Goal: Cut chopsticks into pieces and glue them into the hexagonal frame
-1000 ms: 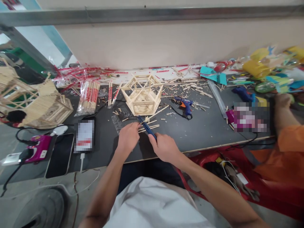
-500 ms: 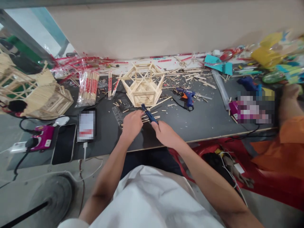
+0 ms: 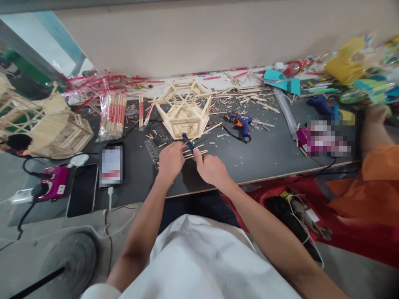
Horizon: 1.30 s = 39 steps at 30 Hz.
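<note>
Worktable [image 3: 268,151], dark grey, runs across the view, its front edge at 6 o'clock from the hands; the widest bare stretch lies at 3 o'clock, between that edge and the hot-glue gun [image 3: 245,124]. At 12 o'clock, an open-topped stick lattice [image 3: 187,122] stands just beyond the fingers and leaves little room there. Another person's bare limb [image 3: 372,128] borders the right side, near 3 o'clock.

Both forearms reach forward and converge. The right hand [image 3: 212,168] wraps its fingers around a slim dark-blue hand tool [image 3: 188,142], thumb along it, tip pointing to about 11 o'clock, near the lattice's base. The left hand [image 3: 172,161] is curled, fingertips drawn together beside the tool's tip; whether they pinch anything cannot be told.

Counted: two stick constructions, the lattice and a slatted model [image 3: 52,120] between 9 and 10 o'clock; two phones, one lit [image 3: 111,166] at 9, one dark [image 3: 82,191] lower; one bag of chopsticks [image 3: 111,118] at 10; two glue guns, the second [image 3: 320,106] between 2 and 3; several thin sticks [image 3: 199,153] beside the tool, too crowded to number.
</note>
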Tool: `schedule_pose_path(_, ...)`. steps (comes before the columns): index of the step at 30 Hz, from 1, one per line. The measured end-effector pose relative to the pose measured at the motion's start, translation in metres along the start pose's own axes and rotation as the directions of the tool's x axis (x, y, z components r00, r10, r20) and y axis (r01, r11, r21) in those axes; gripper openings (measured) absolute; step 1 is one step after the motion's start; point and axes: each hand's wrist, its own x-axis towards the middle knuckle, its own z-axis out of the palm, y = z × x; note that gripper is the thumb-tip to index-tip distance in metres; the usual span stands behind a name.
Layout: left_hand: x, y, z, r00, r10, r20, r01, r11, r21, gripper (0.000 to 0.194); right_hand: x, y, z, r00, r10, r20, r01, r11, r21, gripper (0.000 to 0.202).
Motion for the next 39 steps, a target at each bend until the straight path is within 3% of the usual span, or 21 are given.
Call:
schedule_pose_path(7, -0.002, 0.004, -0.004, 0.999, -0.047, 0.01, 0.047, 0.999, -0.021, 0.029, -0.002, -0.002, 0.009, 0.997, -0.009, -0.075, 0.001, 0.994, -0.107, 0.085)
schedule_pose_path(10, -0.006, 0.0, -0.008, 0.997, -0.073, -0.002, 0.073, 0.997, -0.028, 0.029, -0.002, -0.006, 0.014, 0.989, -0.002, -0.147, -0.022, 0.987, -0.162, 0.075)
schedule_pose_path(12, -0.012, -0.007, -0.012, 0.997, -0.071, -0.021, 0.071, 0.997, -0.034, 0.028, -0.003, -0.007, 0.016, 0.991, -0.01, -0.135, -0.014, 0.984, -0.178, 0.071)
schedule_pose_path(16, -0.023, -0.022, -0.026, 0.99, -0.008, -0.141, -0.007, 0.995, -0.104, 0.028, -0.011, -0.003, 0.017, 0.98, -0.07, -0.189, 0.026, 0.975, -0.223, 0.063)
schedule_pose_path(19, -0.023, -0.026, -0.043, 0.967, 0.068, -0.247, -0.1, 0.988, -0.119, 0.026, -0.019, 0.003, 0.021, 0.948, -0.166, -0.27, 0.064, 0.935, -0.348, 0.059)
schedule_pose_path(22, -0.009, -0.021, -0.065, 0.943, 0.149, -0.298, -0.181, 0.98, -0.084, 0.024, -0.024, 0.008, 0.03, 0.925, -0.238, -0.297, 0.079, 0.884, -0.462, 0.064)
schedule_pose_path(25, 0.02, -0.017, -0.083, 0.933, 0.2, -0.298, -0.222, 0.974, -0.039, 0.025, -0.026, 0.011, 0.04, 0.91, -0.259, -0.322, 0.081, 0.876, -0.475, 0.072)
schedule_pose_path(29, 0.073, -0.017, -0.086, 0.925, 0.276, -0.262, -0.304, 0.95, -0.075, 0.02, -0.024, 0.011, 0.042, 0.898, -0.279, -0.34, 0.115, 0.895, -0.432, 0.078)
schedule_pose_path(32, 0.103, -0.015, -0.076, 0.926, 0.316, -0.205, -0.339, 0.937, -0.087, 0.02, -0.021, 0.01, 0.024, 0.895, -0.319, -0.311, 0.192, 0.906, -0.377, 0.059)
schedule_pose_path(35, 0.118, -0.013, -0.07, 0.924, 0.348, -0.157, -0.365, 0.926, -0.092, 0.02, -0.013, 0.01, -0.015, 0.876, -0.364, -0.317, 0.283, 0.919, -0.273, 0.035)
schedule_pose_path(39, 0.123, -0.012, -0.068, 0.926, 0.351, -0.136, -0.364, 0.927, -0.088, 0.02, 0.019, 0.005, -0.075, 0.753, -0.466, -0.464, 0.45, 0.88, -0.153, 0.026)
